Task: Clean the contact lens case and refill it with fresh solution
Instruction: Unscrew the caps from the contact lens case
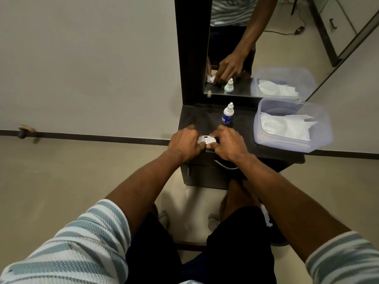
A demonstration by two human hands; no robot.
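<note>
White plastic shows between the two hands: the lens case (206, 139) sits at the front edge of the dark table (196, 117), just in front of the dropper bottle (227, 114). The left hand (185, 142) and right hand (227, 141) both curl their fingers around its ends, seemingly bracing it to twist a cap loose. Right of the bottle, the clear tub (291, 143) keeps tissues within reach.

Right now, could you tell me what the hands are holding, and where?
Both hold the white lens case: left hand at its left end, right hand at its right end.

Dark tabletop (196, 117): case (206, 139), bottle (227, 116), tub (291, 125).
</note>
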